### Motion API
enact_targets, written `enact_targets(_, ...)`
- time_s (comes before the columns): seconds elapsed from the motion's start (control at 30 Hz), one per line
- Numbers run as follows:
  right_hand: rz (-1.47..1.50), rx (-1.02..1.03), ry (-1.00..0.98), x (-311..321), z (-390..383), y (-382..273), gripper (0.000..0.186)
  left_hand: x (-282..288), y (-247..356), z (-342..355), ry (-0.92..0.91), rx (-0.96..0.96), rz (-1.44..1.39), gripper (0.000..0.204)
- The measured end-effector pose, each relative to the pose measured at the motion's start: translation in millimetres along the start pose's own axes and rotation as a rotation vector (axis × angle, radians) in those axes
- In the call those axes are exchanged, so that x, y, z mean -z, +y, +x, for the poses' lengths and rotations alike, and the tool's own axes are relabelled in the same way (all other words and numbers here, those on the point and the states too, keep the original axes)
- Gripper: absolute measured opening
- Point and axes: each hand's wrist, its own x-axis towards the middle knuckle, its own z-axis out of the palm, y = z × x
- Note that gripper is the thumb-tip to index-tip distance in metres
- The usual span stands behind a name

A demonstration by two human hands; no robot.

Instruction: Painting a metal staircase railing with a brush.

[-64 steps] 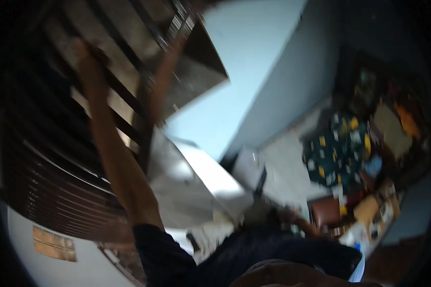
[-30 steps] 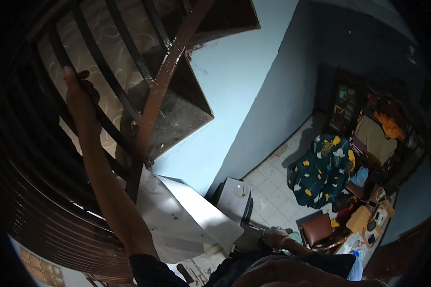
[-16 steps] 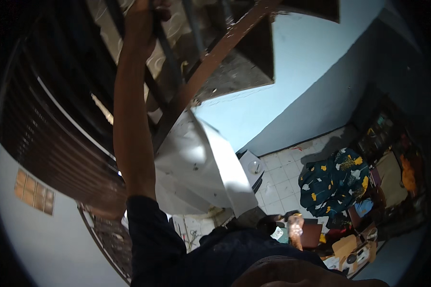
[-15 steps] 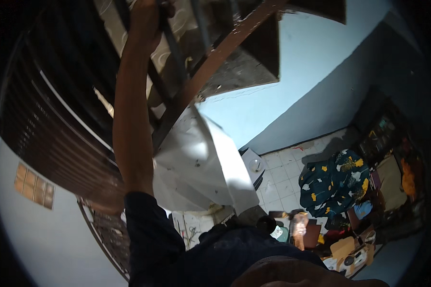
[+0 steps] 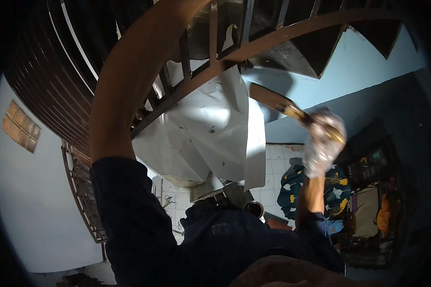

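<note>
Paintbrush is held in your right hand, which wears a clear plastic glove and is closed around the handle; blur softens the fingers. Its brown bristles point up and to the left, toward the lower rail of the brown stair railing, with a gap visible between tip and rail. From this angle it cannot be told whether the tip touches the white sheet beside it. Your left forearm extends up across the railing; your left hand lies beyond the upper edge of view, so its opening and any hold cannot be told. Below the rail, the white sheet hangs creased, marked with dark specks. To its right, the light-blue wall carries a shadow near the bristles. A round container with a dark interior is near your waist, and white tiled floor shows beyond. Lower right, past your gloved hand, is a dark green cloth patterned in yellow and white, with an orange cloth near it.
</note>
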Motion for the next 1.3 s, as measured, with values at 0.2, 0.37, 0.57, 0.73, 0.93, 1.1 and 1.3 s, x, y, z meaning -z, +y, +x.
enact_targets(0.2, -0.202, 0.326, -0.430, -86, 52, -3, 0.022, -16, 6, 2, 0.063, 0.074, -0.027, 0.056)
enact_targets(0.37, -0.186, 0.240, -0.351, -61, 99, -6, 0.013, -10, 0, 0, 0.037, 0.057, -0.046, 0.056)
enact_targets(0.57, -0.457, 0.547, 0.149, -24, 144, -44, 0.009, -14, -4, 3, 0.084, 0.030, -0.063, 0.055)
enact_targets(0.73, -1.068, 0.708, -0.266, -19, 86, 21, 0.018, -23, -1, 5, 0.075, 0.020, -0.073, 0.056)
enact_targets(0.93, -0.556, 0.718, -0.582, -105, 6, -14, 0.017, -9, 0, -2, 0.089, 0.023, 0.005, 0.058)
enact_targets(1.1, -0.360, 0.729, -0.563, -103, 42, -5, 0.018, -27, 11, 14, -0.005, -0.033, -0.033, 0.059)
enact_targets(1.3, -0.479, 0.680, -0.251, -35, 142, -43, 0.012, -13, -4, -7, 0.207, 0.038, -0.068, 0.060)
